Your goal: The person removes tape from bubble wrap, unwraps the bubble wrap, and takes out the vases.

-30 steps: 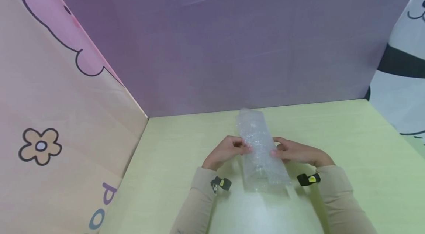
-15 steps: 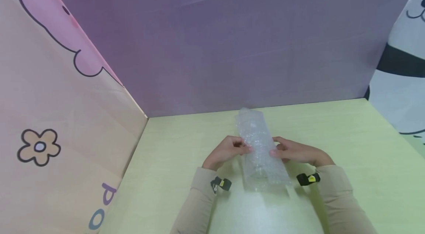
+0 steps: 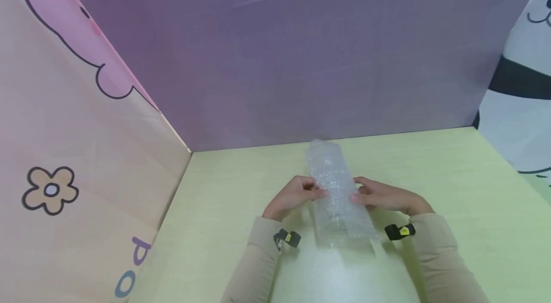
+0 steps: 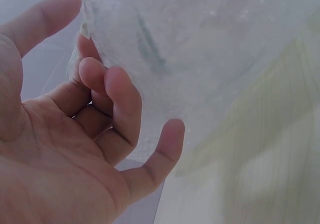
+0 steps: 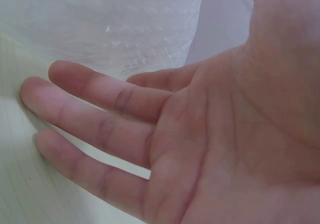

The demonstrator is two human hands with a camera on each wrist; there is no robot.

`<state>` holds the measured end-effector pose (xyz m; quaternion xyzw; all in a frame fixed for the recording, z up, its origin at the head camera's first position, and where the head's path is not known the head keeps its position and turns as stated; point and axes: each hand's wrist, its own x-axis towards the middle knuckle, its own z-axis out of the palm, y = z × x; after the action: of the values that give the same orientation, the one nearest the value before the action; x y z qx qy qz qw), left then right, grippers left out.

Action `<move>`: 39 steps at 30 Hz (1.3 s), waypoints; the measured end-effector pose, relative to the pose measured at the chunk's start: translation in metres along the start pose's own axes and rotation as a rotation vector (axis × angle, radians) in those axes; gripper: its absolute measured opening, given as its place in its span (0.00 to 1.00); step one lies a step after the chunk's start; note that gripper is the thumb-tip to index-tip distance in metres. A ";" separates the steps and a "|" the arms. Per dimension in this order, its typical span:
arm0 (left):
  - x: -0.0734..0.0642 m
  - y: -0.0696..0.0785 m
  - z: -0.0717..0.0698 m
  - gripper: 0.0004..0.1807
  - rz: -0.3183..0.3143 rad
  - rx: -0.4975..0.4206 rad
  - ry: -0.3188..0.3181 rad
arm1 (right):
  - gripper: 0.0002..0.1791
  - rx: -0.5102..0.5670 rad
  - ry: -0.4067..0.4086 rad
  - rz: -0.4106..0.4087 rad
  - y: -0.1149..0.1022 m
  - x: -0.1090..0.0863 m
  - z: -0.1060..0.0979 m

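Observation:
A long bundle of clear bubble wrap lies at a slant on the table, its far end close to the back wall. Through its layers a rounded outline shows near the front end; what it is cannot be told. My left hand pinches the bundle's left side, thumb on top. In the left wrist view, a dark greenish streak shows through the bubble wrap, and the other fingers of the left hand are curled beside it. My right hand holds the right edge between thumb and index finger; its remaining fingers stretch out low, near the tabletop.
The pale yellow-green table extends on both sides of the bundle. A purple wall sheet closes off the back. Printed panels stand at the sides, one with a flower at left and a black-and-white figure at right.

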<state>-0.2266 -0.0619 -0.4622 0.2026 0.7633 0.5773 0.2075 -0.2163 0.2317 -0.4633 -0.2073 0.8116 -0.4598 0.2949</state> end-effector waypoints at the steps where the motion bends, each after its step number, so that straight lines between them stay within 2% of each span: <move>1: 0.000 0.000 0.000 0.15 -0.002 0.001 0.001 | 0.39 -0.001 -0.001 -0.002 0.000 0.000 0.000; 14: -0.001 0.003 0.002 0.20 -0.014 -0.002 0.013 | 0.37 -0.010 0.000 0.003 0.003 0.000 -0.001; 27: -0.001 0.006 0.005 0.22 -0.052 -0.005 0.055 | 0.37 0.013 -0.014 -0.014 0.001 -0.001 0.000; 34: -0.001 0.008 0.006 0.16 -0.039 -0.006 0.077 | 0.38 0.047 -0.026 0.008 0.001 -0.001 0.001; 39: -0.002 0.012 0.005 0.15 -0.012 0.011 0.107 | 0.38 0.054 -0.030 0.011 0.003 -0.001 0.000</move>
<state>-0.2211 -0.0564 -0.4513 0.1678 0.7777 0.5818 0.1689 -0.2159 0.2330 -0.4655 -0.2016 0.7954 -0.4769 0.3150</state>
